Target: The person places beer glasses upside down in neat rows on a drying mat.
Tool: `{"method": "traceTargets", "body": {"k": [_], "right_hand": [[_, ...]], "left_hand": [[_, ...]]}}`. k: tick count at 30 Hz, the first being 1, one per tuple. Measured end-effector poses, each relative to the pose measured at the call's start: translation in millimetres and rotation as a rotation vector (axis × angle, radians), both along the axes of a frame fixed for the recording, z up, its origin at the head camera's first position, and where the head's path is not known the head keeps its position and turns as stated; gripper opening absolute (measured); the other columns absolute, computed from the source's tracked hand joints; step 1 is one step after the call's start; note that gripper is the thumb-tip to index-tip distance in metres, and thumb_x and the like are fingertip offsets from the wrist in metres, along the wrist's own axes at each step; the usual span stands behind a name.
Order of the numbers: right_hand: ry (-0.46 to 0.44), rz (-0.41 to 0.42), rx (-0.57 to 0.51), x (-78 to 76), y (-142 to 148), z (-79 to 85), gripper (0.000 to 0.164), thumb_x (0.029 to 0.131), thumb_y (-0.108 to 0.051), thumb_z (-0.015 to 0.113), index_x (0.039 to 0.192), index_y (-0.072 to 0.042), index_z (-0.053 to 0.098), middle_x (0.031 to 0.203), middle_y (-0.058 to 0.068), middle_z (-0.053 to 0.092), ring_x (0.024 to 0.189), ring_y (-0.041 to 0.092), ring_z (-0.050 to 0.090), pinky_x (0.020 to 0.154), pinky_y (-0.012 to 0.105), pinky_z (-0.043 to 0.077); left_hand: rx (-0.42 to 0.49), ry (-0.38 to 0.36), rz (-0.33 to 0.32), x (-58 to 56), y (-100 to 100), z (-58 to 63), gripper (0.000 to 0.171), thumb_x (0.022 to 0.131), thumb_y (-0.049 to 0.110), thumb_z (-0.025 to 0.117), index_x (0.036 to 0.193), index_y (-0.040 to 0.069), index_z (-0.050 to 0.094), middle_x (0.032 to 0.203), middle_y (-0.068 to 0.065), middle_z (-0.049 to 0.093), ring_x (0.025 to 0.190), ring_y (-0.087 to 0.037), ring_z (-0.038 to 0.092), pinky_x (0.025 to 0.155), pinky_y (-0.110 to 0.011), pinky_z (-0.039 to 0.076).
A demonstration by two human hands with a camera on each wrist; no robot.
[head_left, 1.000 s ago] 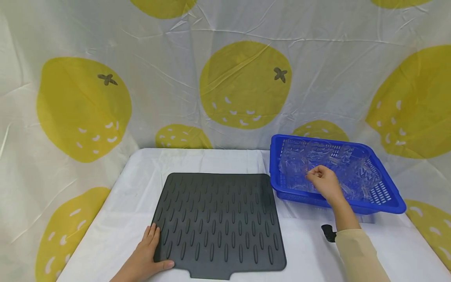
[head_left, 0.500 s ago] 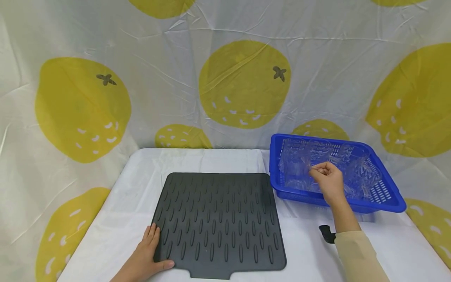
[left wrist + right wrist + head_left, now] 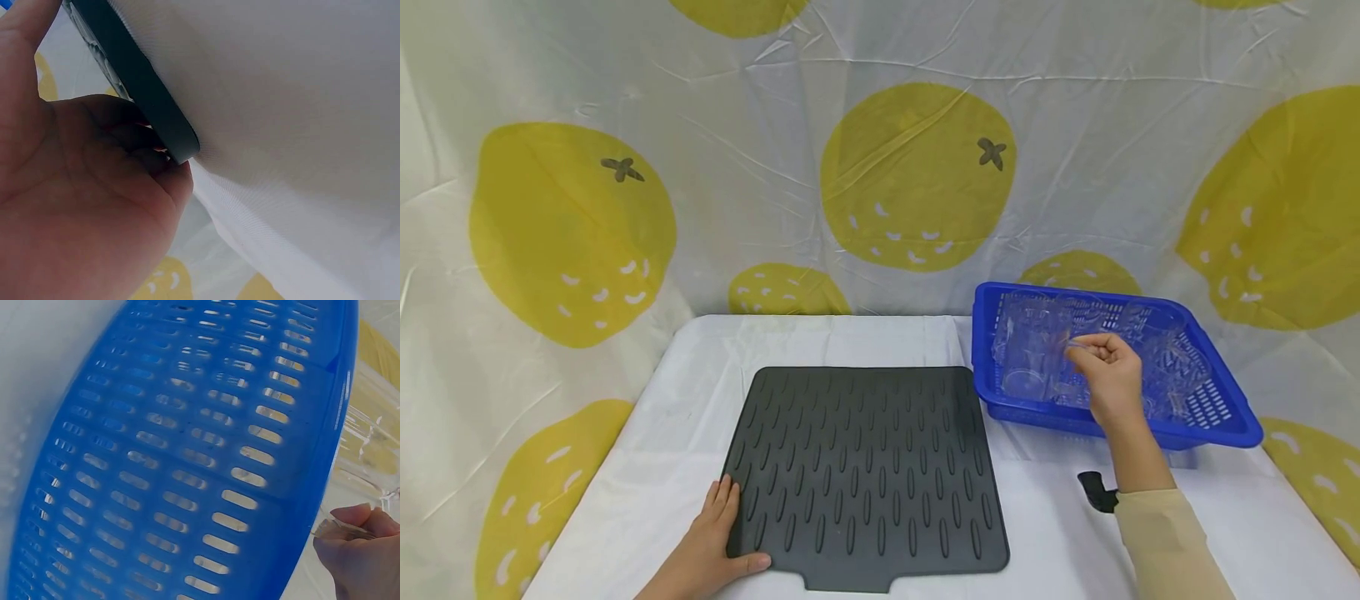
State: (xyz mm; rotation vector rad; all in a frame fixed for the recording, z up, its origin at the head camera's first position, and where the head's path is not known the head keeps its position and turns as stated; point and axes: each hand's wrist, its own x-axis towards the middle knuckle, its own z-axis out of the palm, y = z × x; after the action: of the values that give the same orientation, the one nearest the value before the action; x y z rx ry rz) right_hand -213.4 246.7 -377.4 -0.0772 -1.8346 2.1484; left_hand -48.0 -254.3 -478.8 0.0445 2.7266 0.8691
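My right hand (image 3: 1108, 371) pinches a clear handle-like part of a glass mug (image 3: 1028, 358) over the left side of the blue basket (image 3: 1183, 437). The right wrist view shows the thumb and fingers (image 3: 359, 515) closed on that clear piece, just beyond the basket's rim, with more clear glass above. Several other clear glasses (image 3: 1172, 367) lie in the basket. My left hand (image 3: 711, 542) rests at the near left corner of a dark grey ridged drying mat (image 3: 865, 475), fingers along its left edge and thumb on its front edge. The left wrist view shows the palm beside the mat's edge (image 3: 162, 112).
A white cloth covers the table (image 3: 1060, 542). Behind it hangs a pale curtain (image 3: 737, 183) printed with yellow lemons. The basket stands at the back right, its left side close to the mat's far right corner. A black strap piece (image 3: 1097, 492) sticks out beside the right sleeve.
My right hand has moved slightly up and right, and the glass mug in it has swung more upright and shows more clearly. The left hand and the mat have stayed put.
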Motion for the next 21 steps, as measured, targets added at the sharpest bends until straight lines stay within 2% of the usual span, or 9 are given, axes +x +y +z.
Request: {"method": "traceTargets", "body": {"k": [4, 10, 16, 21], "right_hand": [[0.063, 0.018, -0.099, 1.4, -2, 6.1, 0.025, 0.087, 0.014, 0.058, 0.082, -0.009, 0.065, 0.063, -0.003, 0.057, 0.06, 0.01, 0.053, 0.061, 0.017, 0.048], [0.126, 0.025, -0.158, 3.8, -6, 14.7, 0.025, 0.087, 0.017, 0.055, 0.081, -0.005, 0.064, 0.06, 0.0, 0.056, 0.058, 0.011, 0.053, 0.06, 0.018, 0.048], [0.195, 0.069, -0.195, 6.4, -11, 23.7, 0.025, 0.087, 0.02, 0.054, 0.083, -0.002, 0.064, 0.06, 0.002, 0.055, 0.059, 0.013, 0.054, 0.061, 0.019, 0.05], [0.219, 0.088, -0.195, 10.7, -18, 30.9, 0.025, 0.086, 0.02, 0.054, 0.083, -0.002, 0.065, 0.061, 0.002, 0.057, 0.06, 0.012, 0.055, 0.061, 0.019, 0.051]], "left_hand": [[-0.007, -0.005, -0.003, 0.5, 0, 0.0, 0.121, 0.071, 0.053, 0.081, 0.145, -0.019, 0.018, 0.154, -0.036, 0.004, 0.141, -0.053, -0.001, 0.106, -0.069, 0.016], [0.004, -0.01, -0.012, 0.3, 0, 2.0, 0.119, 0.073, 0.05, 0.081, 0.145, -0.019, 0.017, 0.154, -0.037, 0.003, 0.141, -0.054, -0.002, 0.106, -0.069, 0.015], [0.002, -0.016, -0.005, 1.1, 1, 3.0, 0.121, 0.072, 0.051, 0.081, 0.146, -0.019, 0.017, 0.154, -0.036, 0.002, 0.141, -0.053, -0.002, 0.107, -0.068, 0.016], [-0.003, -0.008, 0.002, 0.7, 1, 1.3, 0.122, 0.07, 0.053, 0.081, 0.145, -0.019, 0.018, 0.154, -0.036, 0.003, 0.141, -0.053, -0.001, 0.107, -0.068, 0.015]]}}
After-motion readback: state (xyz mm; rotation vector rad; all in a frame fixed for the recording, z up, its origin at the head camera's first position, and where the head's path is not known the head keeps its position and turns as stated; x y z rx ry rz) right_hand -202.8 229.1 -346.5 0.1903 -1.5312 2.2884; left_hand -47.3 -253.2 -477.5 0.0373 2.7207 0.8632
